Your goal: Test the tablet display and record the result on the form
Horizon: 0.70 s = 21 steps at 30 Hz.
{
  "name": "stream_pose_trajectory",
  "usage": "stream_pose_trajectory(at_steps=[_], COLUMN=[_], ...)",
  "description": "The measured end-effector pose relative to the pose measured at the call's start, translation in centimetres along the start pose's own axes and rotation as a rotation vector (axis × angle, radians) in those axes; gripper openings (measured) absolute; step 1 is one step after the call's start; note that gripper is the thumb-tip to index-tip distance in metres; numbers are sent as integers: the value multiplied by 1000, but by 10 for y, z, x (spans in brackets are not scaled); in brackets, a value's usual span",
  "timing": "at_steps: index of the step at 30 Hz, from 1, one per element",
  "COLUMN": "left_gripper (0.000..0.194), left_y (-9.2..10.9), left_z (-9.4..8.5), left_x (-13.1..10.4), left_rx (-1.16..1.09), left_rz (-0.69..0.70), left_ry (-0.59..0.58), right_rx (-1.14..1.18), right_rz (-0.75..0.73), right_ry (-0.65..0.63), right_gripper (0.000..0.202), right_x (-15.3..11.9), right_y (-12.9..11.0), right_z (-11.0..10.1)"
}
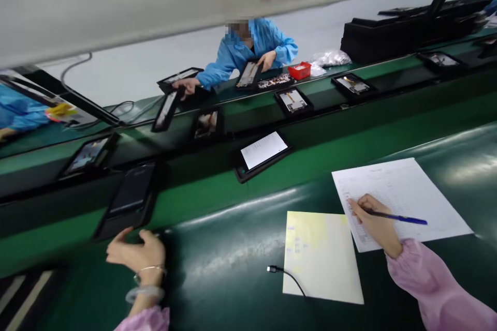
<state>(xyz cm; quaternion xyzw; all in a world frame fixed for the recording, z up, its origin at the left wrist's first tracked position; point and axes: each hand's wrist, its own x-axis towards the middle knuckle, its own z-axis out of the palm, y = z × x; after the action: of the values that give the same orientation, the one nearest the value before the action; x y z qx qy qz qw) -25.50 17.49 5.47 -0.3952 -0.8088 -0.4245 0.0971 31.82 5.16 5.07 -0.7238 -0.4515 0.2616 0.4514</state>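
Observation:
My left hand [137, 256], with a bracelet and a bangle at the wrist, has its fingers apart and holds nothing. It is beside the near edge of a black tray [103, 227] that carries a dark phone [132, 189]. My right hand [375, 220] is closed around a blue pen [407, 219] over the left part of a white printed sheet [411, 191]. Between my hands lies a yellowish paper [322, 258], with a black cable [289, 274] across its lower left corner. Another black tray [243, 175] bears a phone with a lit white screen [264, 150].
Several trays with device parts, one of them here [294, 101], line the green conveyor. Across it, a person in blue [248, 46] handles two trays near a red bin [300, 71]. Black stacked trays [380, 39] stand back right. A striped dark object [27, 295] is at lower left.

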Motion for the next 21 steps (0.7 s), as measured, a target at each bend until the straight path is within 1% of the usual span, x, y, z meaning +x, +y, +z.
stream_pose_trajectory(at_steps=[1,2,3,4,5,7,8,9,10,11,12,14,15,17,19,21], left_gripper=[22,22,23,25,23,28,30,33,35,37,38,39,36,28,24,25], left_y=[17,39,66,95,126,187,212,233,249,260,266,268,267,264,263,264], left_z=[-2,-5,-9,-14,-19,-27,-31,-33,-34,-34,-32,-29,-28,-26,-26,-27], left_x=[-19,-42,-68,-97,-129,-191,-221,-248,-272,-292,-308,-330,-335,-340,-338,-335], left_rx=[-11,-31,-74,-166,-251,-380,-426,-440,-432,-422,-404,-378,-369,-358,-345,-344], left_rz=[75,157,275,463,641,1001,1190,1296,1353,1399,1402,1379,1361,1337,1327,1326], left_ry=[-34,-81,-155,-277,-428,-779,-895,-944,-966,-980,-981,-981,-977,-967,-959,-965], right_rx=[-3,-6,-10,-16,-24,-38,-42,-48,-59,-74,-96,-136,-144,-137,-138,-153], right_rz=[14,28,40,44,41,16,0,-14,-23,-28,-35,-46,-48,-43,-38,-53], right_ry=[24,46,63,73,77,75,73,70,74,81,90,96,91,86,109,118], right_gripper=[61,60,59,59,60,61,62,62,60,59,56,52,50,49,48,46], right_x=[0,-1,-1,-2,-4,-5,-6,-6,-6,-5,-5,-4,-4,-5,-6,-6], right_y=[1,3,4,5,5,6,6,7,7,7,7,7,6,4,1,-2], right_z=[0,0,0,0,0,-2,-3,-4,-4,-5,-5,-3,-2,0,1,2])
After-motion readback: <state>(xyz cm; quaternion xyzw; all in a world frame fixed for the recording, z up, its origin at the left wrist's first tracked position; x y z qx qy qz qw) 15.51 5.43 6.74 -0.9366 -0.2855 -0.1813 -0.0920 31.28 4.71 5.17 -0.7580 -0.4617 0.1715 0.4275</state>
